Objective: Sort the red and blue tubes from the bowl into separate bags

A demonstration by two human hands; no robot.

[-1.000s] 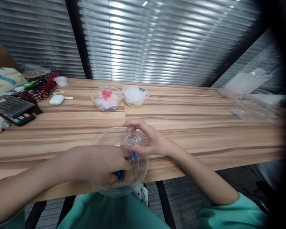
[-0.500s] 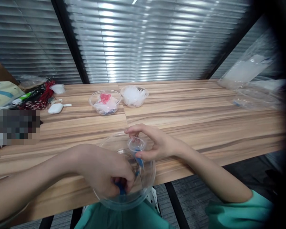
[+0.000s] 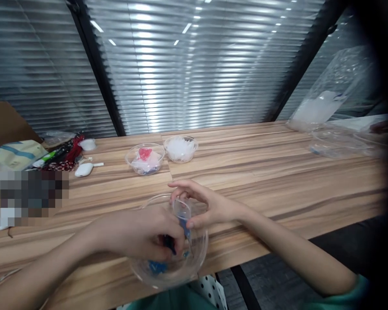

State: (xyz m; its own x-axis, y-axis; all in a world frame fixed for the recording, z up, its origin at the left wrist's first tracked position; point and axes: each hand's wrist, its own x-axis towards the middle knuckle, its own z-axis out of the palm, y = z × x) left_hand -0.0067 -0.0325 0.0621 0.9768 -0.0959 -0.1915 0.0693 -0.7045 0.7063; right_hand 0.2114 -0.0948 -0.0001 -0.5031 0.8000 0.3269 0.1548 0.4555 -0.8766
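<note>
Two bowls point(image 3: 145, 159) behind; left hand point(image 3: 139, 232) grip pinches blue piece point(image 3: 157, 266), right hand point(image 3: 210, 206) grip holds clear cup point(image 3: 181, 209).

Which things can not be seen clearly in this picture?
- Head view: the small blue pieces in the clear bowl, partly covered by the left hand.
- The small clear piece in the right hand: too blurred to identify.
- The pixelated patch hides things on the table.
</note>
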